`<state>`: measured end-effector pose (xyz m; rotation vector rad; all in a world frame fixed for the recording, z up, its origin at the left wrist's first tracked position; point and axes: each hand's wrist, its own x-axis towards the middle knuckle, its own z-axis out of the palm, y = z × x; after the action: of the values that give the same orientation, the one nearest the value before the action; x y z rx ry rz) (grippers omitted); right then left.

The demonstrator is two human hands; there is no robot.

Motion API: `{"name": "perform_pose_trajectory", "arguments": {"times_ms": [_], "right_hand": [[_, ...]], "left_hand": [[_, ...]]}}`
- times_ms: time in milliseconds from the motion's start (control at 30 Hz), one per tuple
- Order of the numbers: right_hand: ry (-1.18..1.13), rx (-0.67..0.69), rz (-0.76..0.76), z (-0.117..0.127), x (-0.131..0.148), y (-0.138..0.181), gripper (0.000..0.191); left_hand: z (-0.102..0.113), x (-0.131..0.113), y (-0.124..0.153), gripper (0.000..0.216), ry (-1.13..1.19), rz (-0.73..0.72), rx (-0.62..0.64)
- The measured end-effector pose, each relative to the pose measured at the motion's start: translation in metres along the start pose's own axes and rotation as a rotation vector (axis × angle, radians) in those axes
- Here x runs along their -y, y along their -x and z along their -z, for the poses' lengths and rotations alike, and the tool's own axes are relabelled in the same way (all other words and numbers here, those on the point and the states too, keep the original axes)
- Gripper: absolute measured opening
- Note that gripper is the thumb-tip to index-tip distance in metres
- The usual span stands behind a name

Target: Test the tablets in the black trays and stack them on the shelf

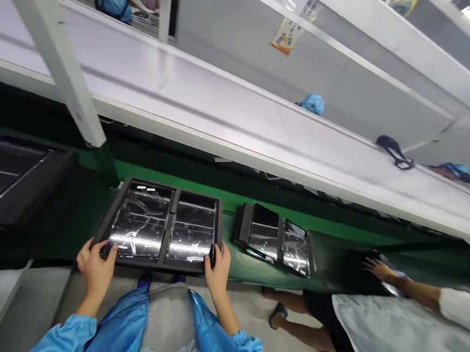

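Note:
A black tray (172,219) with two glossy film-covered compartments lies on the green conveyor belt (242,267) in front of me. My left hand (95,267) grips the tray's near left corner, thumb on the film. At the near right corner, my right hand (218,267) grips the rim. Both of my sleeves are blue.
A second black tray (273,239) sits further right on the belt. A co-worker's hand (376,269) in a white sleeve reaches onto the belt at far right. A dark tray (11,177) sits at the left. A white shelf (222,112) and post (64,75) run overhead.

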<state>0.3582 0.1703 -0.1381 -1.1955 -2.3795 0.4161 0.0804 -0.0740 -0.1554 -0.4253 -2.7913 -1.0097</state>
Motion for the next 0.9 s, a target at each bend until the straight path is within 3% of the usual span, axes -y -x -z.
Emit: {"name": "perform_pose_trajectory", "arguments": {"times_ms": [367, 700, 900], "right_hand": [[0.015, 0.226, -0.198, 0.018, 0.034, 0.035, 0.057], [-0.288, 0.095, -0.313, 0.013, 0.029, 0.038, 0.036], [-0.136, 0.174, -0.31, 0.012, 0.032, 0.025, 0.051]], "left_hand": [[0.003, 0.019, 0.0, 0.052, -0.035, -0.05, 0.071], [0.009, 0.01, 0.003, 0.051, -0.029, 0.025, 0.085], [0.012, 0.008, 0.007, 0.048, -0.012, 0.034, 0.089]]}}
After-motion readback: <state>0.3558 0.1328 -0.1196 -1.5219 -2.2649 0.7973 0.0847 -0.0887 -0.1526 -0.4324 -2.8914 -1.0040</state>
